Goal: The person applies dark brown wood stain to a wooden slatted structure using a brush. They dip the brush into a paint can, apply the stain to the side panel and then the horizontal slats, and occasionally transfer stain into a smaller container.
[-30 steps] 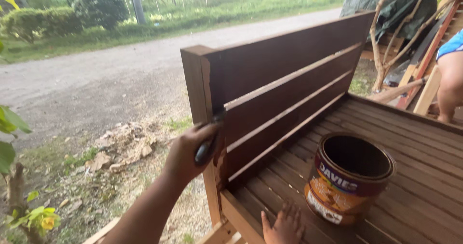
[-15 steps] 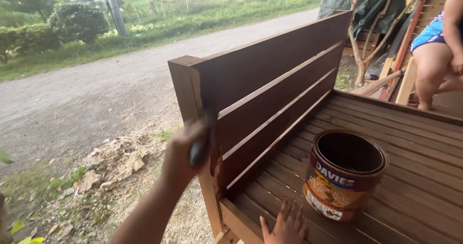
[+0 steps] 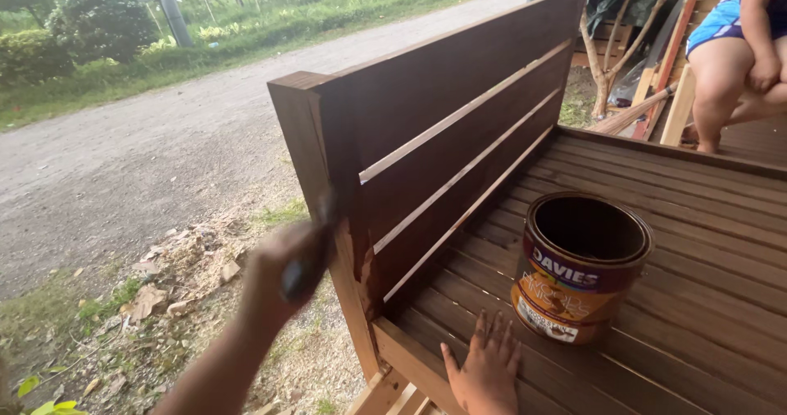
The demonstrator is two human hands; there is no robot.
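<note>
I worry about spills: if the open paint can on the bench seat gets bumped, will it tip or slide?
The paint can looks squat with a broad base, standing upright on the slatted seat, so it would probably slide before tipping. It has no lid, so a hard knock might slosh. How full it is cannot be seen.
</note>
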